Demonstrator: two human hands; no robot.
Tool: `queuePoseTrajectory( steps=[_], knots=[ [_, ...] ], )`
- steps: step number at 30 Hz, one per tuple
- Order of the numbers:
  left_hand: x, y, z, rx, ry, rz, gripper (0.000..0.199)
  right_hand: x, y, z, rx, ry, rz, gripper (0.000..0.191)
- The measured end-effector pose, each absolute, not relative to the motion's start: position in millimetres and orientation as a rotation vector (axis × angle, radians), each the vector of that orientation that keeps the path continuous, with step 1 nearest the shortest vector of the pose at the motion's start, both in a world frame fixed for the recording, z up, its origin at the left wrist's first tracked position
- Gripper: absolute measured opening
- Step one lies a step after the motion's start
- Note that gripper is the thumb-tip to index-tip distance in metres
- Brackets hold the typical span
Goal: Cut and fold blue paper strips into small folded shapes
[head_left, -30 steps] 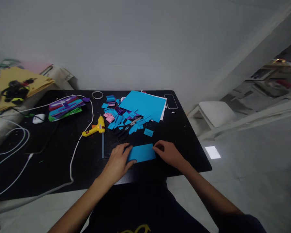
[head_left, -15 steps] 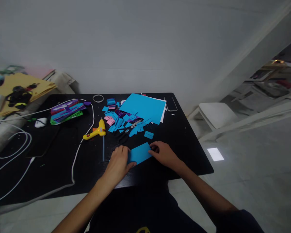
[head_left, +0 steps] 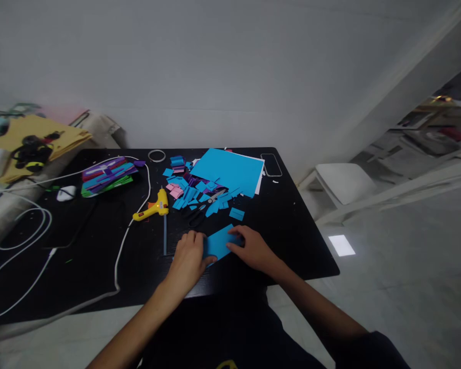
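A blue paper piece point(head_left: 218, 243) lies near the front edge of the black table, between my hands. My left hand point(head_left: 191, 256) is closed on its left end, thumb along the lower edge. My right hand point(head_left: 249, 247) is curved over its right end, thumb and fingers on the paper. Beyond them are black-handled scissors point(head_left: 209, 201) among cut blue scraps point(head_left: 190, 193) and pink scraps point(head_left: 174, 190). A large blue sheet point(head_left: 230, 169) rests on white paper behind. One small blue rectangle point(head_left: 236, 213) lies just above my right hand.
A yellow glue gun point(head_left: 153, 206) with a white cable stands left of the scraps. Further left are coloured paper strips point(head_left: 109, 177), a white case point(head_left: 66, 193) and a dark phone point(head_left: 69, 225). Another phone point(head_left: 271, 165) lies at the back right; a white chair point(head_left: 343, 183) stands beyond.
My right hand has shifted slightly left over the paper, covering more of its right end. The left hand stays on the other end.
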State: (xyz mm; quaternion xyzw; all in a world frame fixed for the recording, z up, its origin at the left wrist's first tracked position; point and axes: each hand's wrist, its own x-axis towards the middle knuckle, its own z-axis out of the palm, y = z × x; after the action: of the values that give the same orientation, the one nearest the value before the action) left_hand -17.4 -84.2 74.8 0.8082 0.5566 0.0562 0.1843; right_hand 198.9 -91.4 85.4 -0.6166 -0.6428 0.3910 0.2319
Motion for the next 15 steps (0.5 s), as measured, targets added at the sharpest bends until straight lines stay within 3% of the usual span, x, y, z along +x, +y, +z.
queuePoseTrajectory(
  steps=[15],
  knots=[
    [-3.0, -84.5, 87.6, 2.205, 1.670, -0.020, 0.040, 210.2, -86.4, 90.3, -1.632, -1.496, 1.301, 0.026]
  ],
)
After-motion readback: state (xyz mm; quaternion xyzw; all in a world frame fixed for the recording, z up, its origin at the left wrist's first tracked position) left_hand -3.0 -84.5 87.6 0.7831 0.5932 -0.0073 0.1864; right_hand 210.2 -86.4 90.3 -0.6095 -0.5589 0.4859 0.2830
